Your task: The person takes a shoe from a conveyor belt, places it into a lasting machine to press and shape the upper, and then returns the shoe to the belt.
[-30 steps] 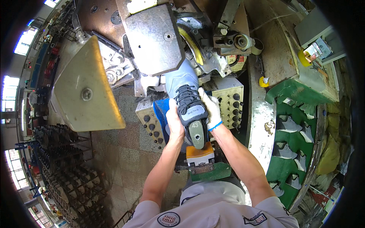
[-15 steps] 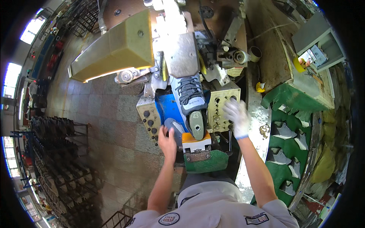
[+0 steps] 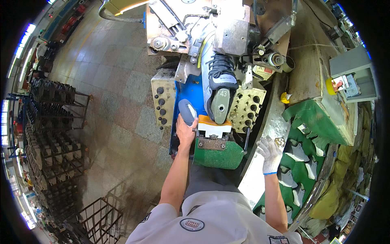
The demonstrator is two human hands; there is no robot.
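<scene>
A grey-blue shoe with black laces point(image 3: 221, 75) is seated in the machine, toe under the metal head block point(image 3: 230, 32). The grey-green last point(image 3: 221, 106) inside it shows at the heel, above an orange and white rest point(image 3: 214, 125). My bare left hand point(image 3: 186, 132) closes around the lower end of a second grey-blue shoe piece point(image 3: 187, 111) with a pale inside, at the blue tray point(image 3: 187, 90). My right hand point(image 3: 269, 155), in a white glove, is empty over the metal bench strip point(image 3: 254, 179), its fingers loosely bent and apart.
Control boxes with knobs point(image 3: 163, 99) flank the shoe, and a green padded plate point(image 3: 217, 155) is close to my body. Several grey shoe uppers point(image 3: 295, 152) lie on green cloth at right. Racks of dark shoes or lasts point(image 3: 57, 142) stand at left.
My left hand has closed on the loose shoe piece. My right hand has drawn back from the control box toward the bench at right. The whole view has shifted.
</scene>
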